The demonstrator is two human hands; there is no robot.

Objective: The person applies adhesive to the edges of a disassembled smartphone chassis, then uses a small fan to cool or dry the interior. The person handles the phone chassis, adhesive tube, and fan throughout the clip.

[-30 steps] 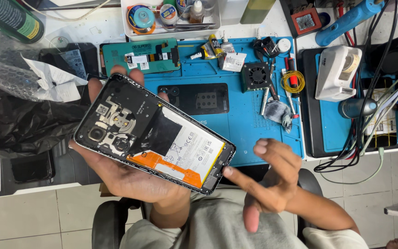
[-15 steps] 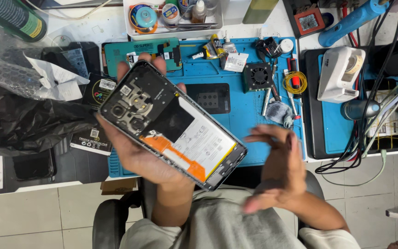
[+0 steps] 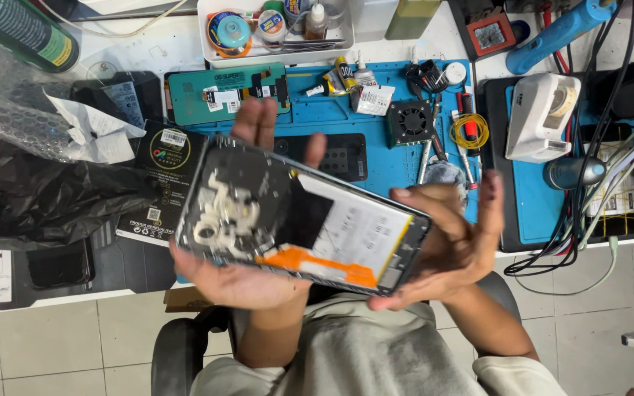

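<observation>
Above the cluttered table (image 3: 148,44), an opened phone (image 3: 302,216) is cradled in the left hand (image 3: 236,275), fingers curled around it, and steadied at its end by the spread right hand (image 3: 449,249).

Opened phone (image 3: 299,224): matt black plastic, pale metal shields, glossy orange strip. At 12 o'clock, a smooth blue rubbery mat (image 3: 387,158); at 9, crinkled glossy black plastic sheet (image 3: 38,194)

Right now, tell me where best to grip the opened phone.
Grip the phone by its two long edges, coming from beneath as the left hand does. Its open back faces up, showing battery and orange strip, so fingers should stay off that face.
</observation>
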